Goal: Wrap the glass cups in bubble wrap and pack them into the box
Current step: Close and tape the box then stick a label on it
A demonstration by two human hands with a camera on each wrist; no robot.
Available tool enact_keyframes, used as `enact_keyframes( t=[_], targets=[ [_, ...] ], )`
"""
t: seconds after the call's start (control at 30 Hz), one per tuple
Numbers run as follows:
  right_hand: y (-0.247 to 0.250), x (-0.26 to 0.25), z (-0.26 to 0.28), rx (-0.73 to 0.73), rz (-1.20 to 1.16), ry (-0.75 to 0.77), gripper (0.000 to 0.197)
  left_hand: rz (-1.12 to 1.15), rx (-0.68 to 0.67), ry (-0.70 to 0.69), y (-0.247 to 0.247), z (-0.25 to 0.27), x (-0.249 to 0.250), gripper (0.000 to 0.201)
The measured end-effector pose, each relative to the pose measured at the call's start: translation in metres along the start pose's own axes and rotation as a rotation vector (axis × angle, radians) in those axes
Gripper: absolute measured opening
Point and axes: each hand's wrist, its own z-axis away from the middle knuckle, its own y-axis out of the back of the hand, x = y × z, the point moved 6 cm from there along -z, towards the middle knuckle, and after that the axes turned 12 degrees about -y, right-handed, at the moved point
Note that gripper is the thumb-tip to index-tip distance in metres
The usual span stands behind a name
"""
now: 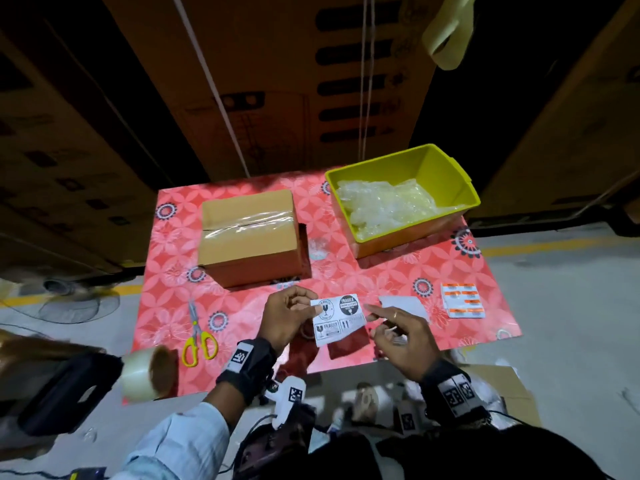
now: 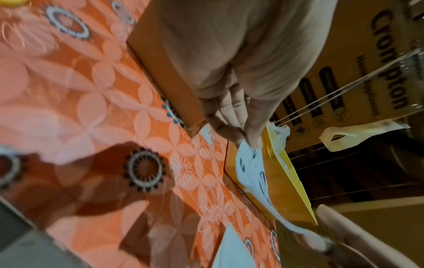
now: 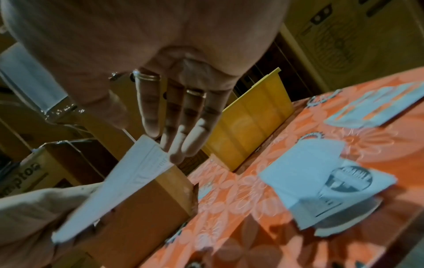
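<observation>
Item, the box (image 1: 249, 233): brown cardboard, flaps down and sealed across the top with clear tape, standing on the table (image 1: 381, 271) left of centre. We judge the cups already packed inside; none shows.

Item, sticker sheet (image 1: 337, 318): white, printed with fragile labels, held above the near edge of the table, just in front of the box. Our left hand (image 1: 287, 315) pinches its upper left corner between thumb and fingers (image 2: 250, 134). Its long axis runs from that pinch toward our right hand, tilting downward.

Item, right hand (image 1: 398, 336): fingers (image 3: 190, 137) extended and loosely spread, tips at the sheet's right edge. In the blur we cannot tell whether they touch it or have hold of a label.

Relation that matters: the box lies straight ahead of both hands, past the sheet, with the left hand the nearer to it. We judge the next step is peeling a label with the right hand and carrying it forward onto the box.

Item, yellow bin (image 1: 464, 188): far right of the table, holding loose bubble wrap (image 1: 384, 202).

Item, scissors (image 1: 197, 337): yellow handles, lying left of the hands.

Item, tape roll (image 1: 149, 374): clear, at the near left corner.

Item, second white sheet (image 1: 398, 303): flat on the table beyond the right hand.

Item, orange label sheet (image 1: 462, 299): right side of the table.
</observation>
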Motion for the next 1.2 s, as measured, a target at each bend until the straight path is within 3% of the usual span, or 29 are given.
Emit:
enact_keyframes(
  t=[0.13, 0.23, 0.4, 0.5, 0.6, 0.77, 0.9, 1.07, 1.2],
  targets=[
    [-0.034, -0.009, -0.015, 0.097, -0.211, -0.172, 0.039, 0.094, -0.024, -0.067, 0.037, 0.005, 0.01, 0.022],
    [-0.076, -0.014, -0.034, 0.021, -0.287, -0.238, 0.049, 0.179, -0.036, -0.082, 0.058, 0.007, 0.011, 0.03],
    [-0.119, -0.04, -0.051, 0.0, -0.308, -0.237, 0.018, 0.208, -0.04, -0.091, 0.088, 0.003, 0.012, 0.052],
    [-0.13, -0.046, -0.063, 0.045, -0.268, -0.223, 0.008, 0.088, 0.071, -0.112, 0.109, -0.001, 0.014, 0.048],
    [-0.137, -0.046, -0.079, 0.051, -0.224, -0.224, 0.012, 0.01, 0.212, -0.095, 0.123, -0.009, 0.009, 0.039],
    [-0.146, -0.04, -0.112, 0.048, -0.105, -0.166, 0.018, -0.342, 0.334, -0.225, 0.135, -0.024, 0.015, 0.021],
    [-0.154, -0.043, -0.132, 0.007, -0.092, -0.121, 0.019, -0.589, 0.546, -0.36, 0.138, -0.017, 0.022, 0.018],
    [-0.171, -0.025, -0.145, -0.025, -0.162, -0.121, 0.02, -0.539, 0.638, -0.312, 0.14, -0.021, -0.009, 0.017],
    [-0.17, -0.02, -0.151, -0.003, -0.132, -0.135, 0.028, -0.363, 0.593, -0.234, 0.145, -0.041, -0.036, 0.019]
  ],
)
